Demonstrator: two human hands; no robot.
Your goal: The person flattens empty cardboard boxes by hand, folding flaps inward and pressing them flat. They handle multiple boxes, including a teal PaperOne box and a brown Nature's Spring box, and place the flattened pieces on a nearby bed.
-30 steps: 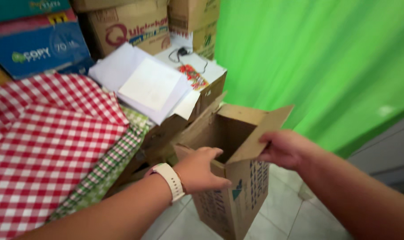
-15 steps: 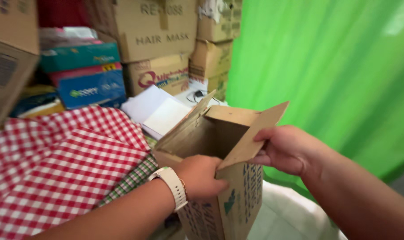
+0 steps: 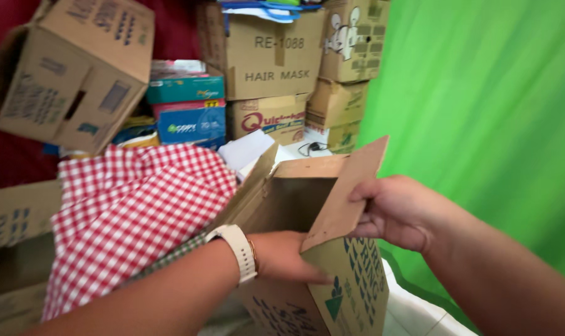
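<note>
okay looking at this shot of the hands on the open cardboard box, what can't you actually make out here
Head view, the only one:
- Inside of the open cardboard box: its floor is hidden in shadow behind the near wall and raised flap.
- Left hand: fingertips hidden by the box's corner.
- Right hand: thumb hidden behind the flap.
- Box bottom: cut off by the lower edge.
- What lies under the red checked cloth: covered.
- Tilted box at upper left: blurred.

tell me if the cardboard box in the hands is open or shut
Open: the cardboard box has its top flaps raised, the right hand holding one flap, and its dark inside shows.
</note>
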